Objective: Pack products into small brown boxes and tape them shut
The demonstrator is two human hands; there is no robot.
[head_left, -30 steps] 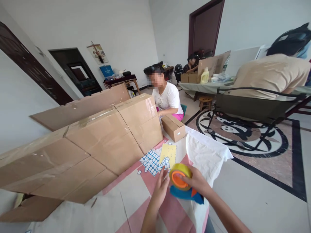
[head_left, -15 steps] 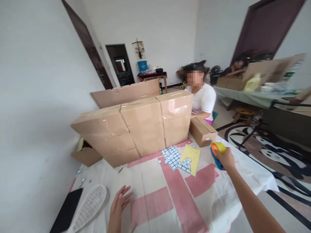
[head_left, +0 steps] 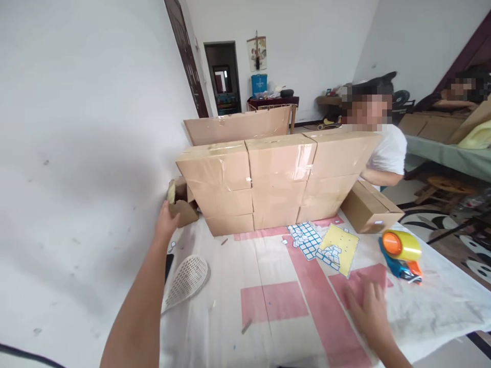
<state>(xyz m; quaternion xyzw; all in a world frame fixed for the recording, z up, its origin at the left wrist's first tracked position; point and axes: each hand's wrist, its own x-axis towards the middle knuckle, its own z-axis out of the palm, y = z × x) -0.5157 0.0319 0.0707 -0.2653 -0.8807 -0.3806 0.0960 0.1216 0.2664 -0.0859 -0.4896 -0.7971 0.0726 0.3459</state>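
Note:
My left hand (head_left: 165,224) reaches to the small open cardboard box (head_left: 184,213) by the wall, its thumb and a finger apart at the box's near side. Whether it presses on the box I cannot tell. A pale edge shows inside that box. My right hand (head_left: 369,306), slightly blurred, hovers low over the right part of the table with fingers spread and nothing in it. Beyond it, the tape dispenser (head_left: 395,268) with its yellow tape roll (head_left: 409,246) rests on the cloth. A yellow card (head_left: 347,243) and several white-and-blue sticker pieces (head_left: 303,237) lie nearby.
Taped cardboard boxes (head_left: 278,191) form a wall across the table, with a single closed box (head_left: 368,204) at its right end. A white mesh paddle (head_left: 190,278) lies on the left, beside a black flat object (head_left: 169,266). A person in white (head_left: 389,151) sits behind the boxes.
My right hand has let go of the tape dispenser and drawn back toward me. My left hand has moved forward and left to the open box. The view has turned left.

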